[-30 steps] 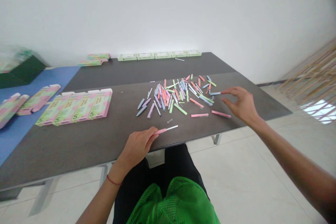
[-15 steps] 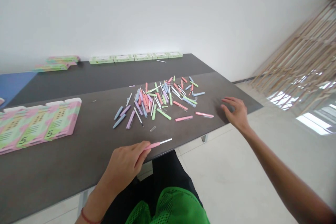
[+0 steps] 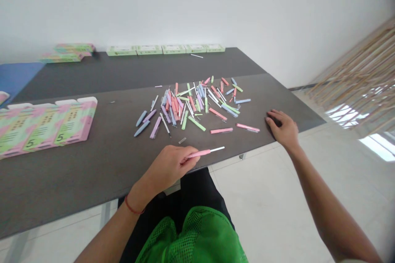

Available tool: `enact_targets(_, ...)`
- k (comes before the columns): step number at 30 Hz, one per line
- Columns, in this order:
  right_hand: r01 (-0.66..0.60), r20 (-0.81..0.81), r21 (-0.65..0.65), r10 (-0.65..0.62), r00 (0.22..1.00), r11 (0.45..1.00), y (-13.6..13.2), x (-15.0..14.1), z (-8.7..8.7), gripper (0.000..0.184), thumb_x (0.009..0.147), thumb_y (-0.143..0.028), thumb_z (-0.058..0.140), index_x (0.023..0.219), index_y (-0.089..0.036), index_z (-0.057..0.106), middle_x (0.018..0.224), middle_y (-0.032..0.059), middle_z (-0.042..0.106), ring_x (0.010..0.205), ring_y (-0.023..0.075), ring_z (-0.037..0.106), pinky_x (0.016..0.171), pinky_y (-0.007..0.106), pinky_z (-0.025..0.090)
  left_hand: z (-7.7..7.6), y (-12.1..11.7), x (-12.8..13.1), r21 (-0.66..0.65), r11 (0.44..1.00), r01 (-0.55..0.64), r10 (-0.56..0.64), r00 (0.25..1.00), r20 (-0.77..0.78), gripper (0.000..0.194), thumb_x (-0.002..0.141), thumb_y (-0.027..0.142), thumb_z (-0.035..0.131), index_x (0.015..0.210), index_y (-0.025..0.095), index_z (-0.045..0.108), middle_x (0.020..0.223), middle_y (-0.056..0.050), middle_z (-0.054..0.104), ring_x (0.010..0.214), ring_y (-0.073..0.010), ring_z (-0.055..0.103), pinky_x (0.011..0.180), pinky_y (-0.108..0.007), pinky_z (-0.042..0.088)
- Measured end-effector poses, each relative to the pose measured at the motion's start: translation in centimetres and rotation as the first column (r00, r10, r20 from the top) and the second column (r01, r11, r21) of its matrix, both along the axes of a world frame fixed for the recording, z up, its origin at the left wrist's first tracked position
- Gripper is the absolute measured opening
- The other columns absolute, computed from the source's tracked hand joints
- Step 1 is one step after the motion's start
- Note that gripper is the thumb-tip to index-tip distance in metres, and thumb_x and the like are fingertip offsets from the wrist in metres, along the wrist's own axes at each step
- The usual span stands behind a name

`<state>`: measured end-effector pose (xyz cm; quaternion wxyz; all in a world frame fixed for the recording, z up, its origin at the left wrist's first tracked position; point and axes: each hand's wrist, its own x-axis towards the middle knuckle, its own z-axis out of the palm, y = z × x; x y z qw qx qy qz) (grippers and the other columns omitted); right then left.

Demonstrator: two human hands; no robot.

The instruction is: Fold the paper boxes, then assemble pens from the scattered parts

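My left hand (image 3: 173, 166) is closed in a pinch round a pink pen barrel (image 3: 200, 153), above the table's near edge. A white refill (image 3: 217, 148) sticks out of the barrel's right end. Farther right, my right hand (image 3: 283, 128) rests on the table with bent fingers; a gap shows between thumb and forefinger, and I see nothing held. Nearest to it lies a pink pen piece with a clear clip (image 3: 247, 127), and left of that another pink piece (image 3: 221, 130). Behind spreads a loose heap of pen parts (image 3: 191, 104) in pink, blue, purple, green and white.
Several pink-and-green boxes (image 3: 74, 121) stand in a row at the left. Flat green boxes (image 3: 149, 50) line the wall side of the table (image 3: 101, 164). More boxes (image 3: 66, 55) are stacked at the back left beside a blue surface (image 3: 18, 76). Bamboo poles (image 3: 364, 65) lean at the right.
My left hand has moved right with the pink barrel and refill. My right hand has come down onto the table, its fingers more bent. The view has shifted slightly.
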<state>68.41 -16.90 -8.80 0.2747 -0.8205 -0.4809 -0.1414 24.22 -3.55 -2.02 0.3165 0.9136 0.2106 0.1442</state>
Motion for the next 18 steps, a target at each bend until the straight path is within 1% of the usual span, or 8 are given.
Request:
enact_targets(5, 0.003, -0.002, 0.018, -0.003, 1.000, 1.000, -0.03, -0.08, -0.12, 0.039, 0.094, -0.047, 0.058, 0.119, -0.023, 0.077, 0.133, 0.0104, 0.073, 0.132, 0.0322, 0.062, 0.114, 0.052, 0.047, 0.26, -0.12, 0.04, -0.020, 1.000, 0.020, -0.020, 1.000, 0.024, 0.020, 0.099, 0.021, 0.056, 0.091, 0.016, 0.073, 0.064, 0.005, 0.058, 0.056, -0.0082, 0.046, 0.058, -0.023, 0.030)
enact_targets(8, 0.016, -0.005, 0.013, -0.016, 1.000, 1.000, -0.02, -0.15, -0.12, 0.040, 0.094, -0.047, 0.058, 0.120, -0.024, 0.077, 0.133, 0.0099, 0.072, 0.132, 0.0321, 0.062, 0.114, 0.053, 0.047, 0.09, -0.06, 0.00, -0.028, 1.000, 0.014, -0.013, 1.000, 0.022, 0.021, 0.098, 0.022, 0.056, 0.088, 0.015, 0.073, 0.062, 0.006, 0.055, 0.056, -0.0078, 0.043, 0.057, -0.022, 0.029)
enact_targets(13, 0.023, -0.003, 0.009, -0.023, 1.000, 1.000, 0.05, -0.23, -0.08, 0.041, 0.095, -0.048, 0.057, 0.119, -0.022, 0.077, 0.133, 0.0105, 0.072, 0.131, 0.0315, 0.062, 0.114, 0.052, 0.046, -0.38, 0.10, -0.13, -0.078, 0.997, 0.000, 0.004, 0.999, 0.052, 0.018, 0.098, 0.022, 0.057, 0.093, 0.016, 0.073, 0.064, 0.006, 0.055, 0.056, -0.0065, 0.045, 0.057, -0.020, 0.031)
enact_targets(18, 0.025, -0.009, 0.005, -0.025, 1.000, 1.000, 0.03, -0.36, 0.04, 0.040, 0.094, -0.047, 0.056, 0.119, -0.023, 0.076, 0.133, 0.0097, 0.072, 0.132, 0.0317, 0.062, 0.114, 0.052, 0.046, -0.40, 0.20, -0.20, -0.091, 0.996, 0.001, 0.005, 0.998, 0.065, 0.020, 0.098, 0.024, 0.057, 0.092, 0.015, 0.074, 0.063, 0.006, 0.050, 0.057, -0.0069, 0.044, 0.057, -0.020, 0.030)
